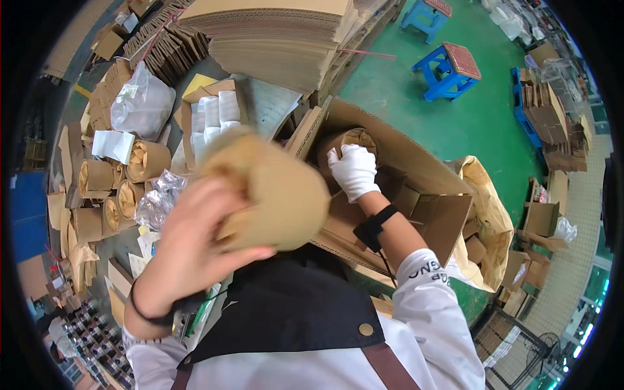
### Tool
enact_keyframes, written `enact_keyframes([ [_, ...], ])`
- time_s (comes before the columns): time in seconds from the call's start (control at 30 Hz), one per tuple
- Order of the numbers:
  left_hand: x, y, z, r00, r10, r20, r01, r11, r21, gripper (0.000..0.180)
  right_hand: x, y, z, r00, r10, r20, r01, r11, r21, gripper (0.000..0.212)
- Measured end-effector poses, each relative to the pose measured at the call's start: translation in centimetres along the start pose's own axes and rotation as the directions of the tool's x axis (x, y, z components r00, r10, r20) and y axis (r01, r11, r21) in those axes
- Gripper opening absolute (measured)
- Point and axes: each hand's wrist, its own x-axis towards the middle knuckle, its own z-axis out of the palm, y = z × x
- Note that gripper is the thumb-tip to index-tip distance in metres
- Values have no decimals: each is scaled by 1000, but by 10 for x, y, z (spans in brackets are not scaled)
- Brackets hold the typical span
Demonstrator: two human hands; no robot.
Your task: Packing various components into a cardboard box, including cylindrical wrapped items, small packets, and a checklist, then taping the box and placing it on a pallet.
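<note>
My bare left hand point(195, 234) grips a brown cardboard cylinder point(286, 188) with crumpled kraft paper at its open end. Both are blurred by motion, in front of my apron. My right hand point(354, 170), in a white glove, reaches into an open cardboard carton point(406, 140). Its fingers are curled over the rim of a second paper-lined cardboard cylinder point(331, 144), which stands in the carton's far left corner. The glove hides part of that cylinder, and the fingertips are partly out of sight.
On the left table several similar cylinders point(146, 161) stand by a plastic bag point(143, 104) and a box of white-wrapped pieces point(211, 117). Flat cardboard point(273, 52) is stacked beyond. A yellowish sack point(487, 221) leans right of the carton. Blue stools point(448, 70) stand on the green floor.
</note>
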Motion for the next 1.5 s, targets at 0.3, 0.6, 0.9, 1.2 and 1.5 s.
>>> enact_keyframes([
  [0.3,99,-21,129,888,217,404,-348,893,285,36,-52,54,-40,944,328,30,-267,709,652,27],
  [0.6,116,-53,205,739,40,673,-496,708,502,23,-105,108,-68,867,492,73,-356,511,782,16],
  [0.9,109,-39,163,747,97,658,-347,901,261,43,-107,101,-98,970,201,-139,-76,788,611,18],
  [1.2,66,6,74,907,30,420,-83,991,108,43,-14,67,-53,778,-625,-62,625,780,-10,9],
  [1.5,35,-7,79,952,-227,204,221,974,54,45,18,44,86,817,-577,-10,565,803,-188,9],
])
